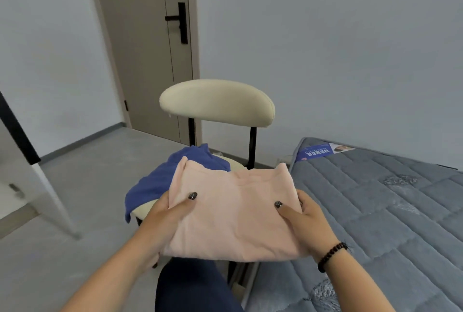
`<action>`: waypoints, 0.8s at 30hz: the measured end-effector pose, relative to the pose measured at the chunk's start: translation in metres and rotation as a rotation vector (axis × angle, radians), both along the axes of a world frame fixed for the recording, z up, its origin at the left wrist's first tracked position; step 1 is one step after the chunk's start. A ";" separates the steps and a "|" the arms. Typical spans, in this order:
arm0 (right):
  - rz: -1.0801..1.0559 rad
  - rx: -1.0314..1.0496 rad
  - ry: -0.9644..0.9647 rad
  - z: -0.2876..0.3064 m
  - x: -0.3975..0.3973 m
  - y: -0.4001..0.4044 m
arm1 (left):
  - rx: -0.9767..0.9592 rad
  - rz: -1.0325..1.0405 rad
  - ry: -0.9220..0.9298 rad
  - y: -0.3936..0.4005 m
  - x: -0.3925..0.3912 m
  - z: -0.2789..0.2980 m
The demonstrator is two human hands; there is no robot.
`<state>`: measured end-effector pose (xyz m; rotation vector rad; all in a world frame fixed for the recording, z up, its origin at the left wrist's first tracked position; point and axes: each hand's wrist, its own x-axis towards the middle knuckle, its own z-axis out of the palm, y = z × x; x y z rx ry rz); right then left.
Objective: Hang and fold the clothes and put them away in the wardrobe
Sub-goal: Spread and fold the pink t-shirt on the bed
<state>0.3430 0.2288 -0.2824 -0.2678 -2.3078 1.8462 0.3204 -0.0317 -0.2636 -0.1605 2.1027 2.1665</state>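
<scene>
Folded pink top (235, 214) held flat in front of the body, above the chair (218, 103) seat, one side in each hand
Left hand (165, 219) gripping the left edge, thumb on top, fingers tucked underneath
Right hand (308, 221) gripping the right edge the same way, thumb pressing the upper face, beaded bracelet (332, 256) at the wrist
Blue garment (160, 181) lying loose on the seat, just behind and left of the pink one, one corner drooping over the seat edge
Probably best carried level, thumbs kept down so the layers stay stacked; neckline end kept away from the body so the fold does not slide open; both sides lifted together, no sagging in the middle
Mattress (390, 211) close on the right, its corner just beside the chair
Backrest straight ahead, closed door (150, 61) beyond it
White panel edge (50, 186) on the left, possibly the wardrobe, cannot tell
Bare floor (87, 161) between that panel and the chair looks the widest way out, so likely a turn to the left
</scene>
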 end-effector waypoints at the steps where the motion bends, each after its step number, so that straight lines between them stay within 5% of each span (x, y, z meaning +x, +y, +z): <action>1: 0.015 -0.005 0.005 0.004 -0.005 -0.009 | -0.008 0.002 -0.002 -0.010 -0.003 0.003; 24: 0.204 0.355 -0.264 0.020 -0.261 -0.194 | 0.054 0.105 -0.190 -0.175 -0.216 -0.031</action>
